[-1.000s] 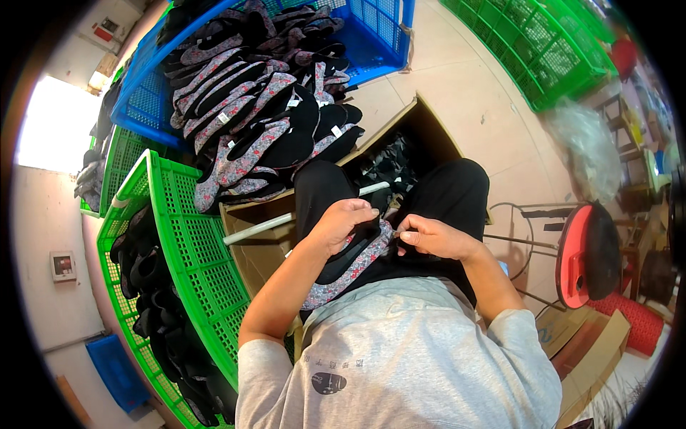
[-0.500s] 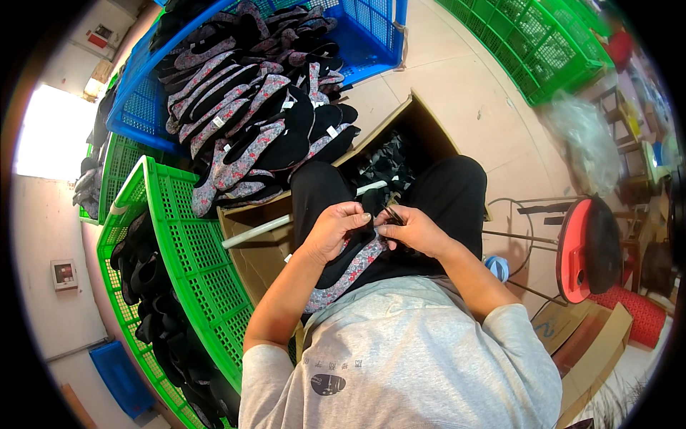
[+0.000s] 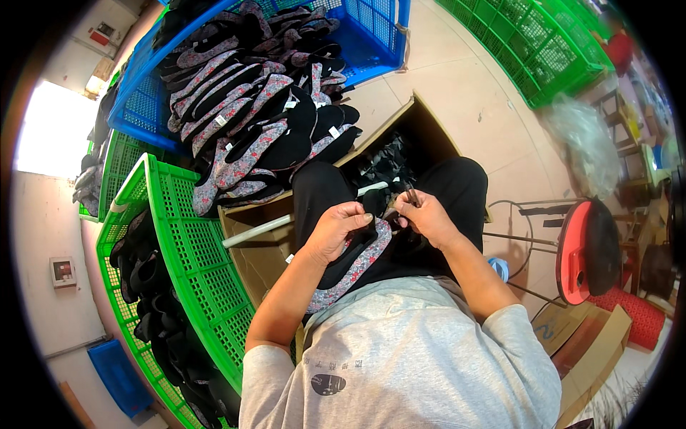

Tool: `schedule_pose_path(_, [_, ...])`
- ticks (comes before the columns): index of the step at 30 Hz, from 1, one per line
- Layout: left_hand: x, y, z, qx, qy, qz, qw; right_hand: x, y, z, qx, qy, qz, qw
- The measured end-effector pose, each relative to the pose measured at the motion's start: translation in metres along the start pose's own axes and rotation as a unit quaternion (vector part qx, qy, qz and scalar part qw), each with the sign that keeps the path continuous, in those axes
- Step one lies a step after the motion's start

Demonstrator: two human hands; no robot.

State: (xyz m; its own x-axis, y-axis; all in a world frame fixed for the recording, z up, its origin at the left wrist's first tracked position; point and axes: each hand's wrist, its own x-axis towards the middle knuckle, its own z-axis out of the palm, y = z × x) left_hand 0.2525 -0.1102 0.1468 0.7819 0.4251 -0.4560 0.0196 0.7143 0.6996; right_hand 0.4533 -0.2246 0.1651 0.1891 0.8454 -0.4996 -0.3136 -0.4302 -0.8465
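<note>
My left hand (image 3: 339,230) is closed on a cloth slipper (image 3: 359,263) with a grey and red floral outside and a black inside. Thumb and fingers pinch its far end, and the rest hangs over my lap toward my shirt. Just right of it, my right hand (image 3: 427,217) is closed round a small dark tool (image 3: 411,196) that looks like thread snips. Its lower part is hidden in my fingers. Between my knees stands an open cardboard box (image 3: 429,118) with dark scraps (image 3: 386,159) inside. A pale rod (image 3: 257,232) lies across the box.
A heap of similar slippers (image 3: 250,143) spills from a blue crate (image 3: 382,43) at the far left. Nearer left, a green crate (image 3: 207,264) holds black pieces (image 3: 161,307). On the right are a red and black round stool (image 3: 575,250), a plastic bag (image 3: 582,143) and another green crate (image 3: 532,53).
My right hand with the dark tool has moved a little right and away from the slipper, uncovering more of its floral edge. My left hand keeps its pinch almost unmoved.
</note>
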Motion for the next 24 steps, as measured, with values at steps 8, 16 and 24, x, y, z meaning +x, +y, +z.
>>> schedule_pose_path(8, [0.003,-0.003,-0.003,0.015,-0.011,0.002,1.000,0.008,-0.009,-0.007,0.016,0.017,-0.019,1.000])
schedule_pose_path(16, [0.005,-0.005,-0.004,0.001,-0.019,0.003,1.000,0.011,-0.009,-0.014,-0.018,0.003,-0.030,0.999])
schedule_pose_path(24, [-0.002,0.003,0.005,-0.015,-0.033,0.026,0.999,0.003,-0.015,0.002,-0.098,-0.189,0.080,0.974])
